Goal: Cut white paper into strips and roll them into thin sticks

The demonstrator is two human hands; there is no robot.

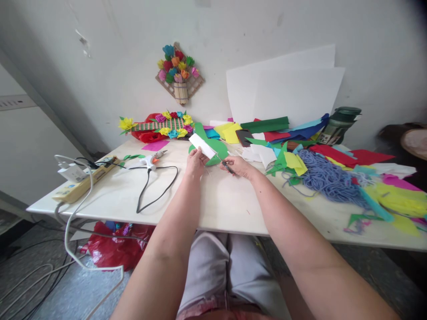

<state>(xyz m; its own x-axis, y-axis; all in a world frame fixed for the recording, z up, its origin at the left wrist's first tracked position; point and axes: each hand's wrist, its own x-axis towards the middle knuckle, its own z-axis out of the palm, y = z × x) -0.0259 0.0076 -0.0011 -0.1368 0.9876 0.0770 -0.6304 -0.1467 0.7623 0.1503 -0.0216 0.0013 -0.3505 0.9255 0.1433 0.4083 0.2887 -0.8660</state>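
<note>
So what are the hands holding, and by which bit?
The left hand holds white paper by its near edge; the right hand holds scissors by the handles.

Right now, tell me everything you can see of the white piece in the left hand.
The white piece looks like paper, a plain, narrow rectangle. In the view it slants down toward the right, seen against a green shape. The left hand pinches its near edge. The scissors in the right hand reach its right end; whether they cut in is unclear.
</note>
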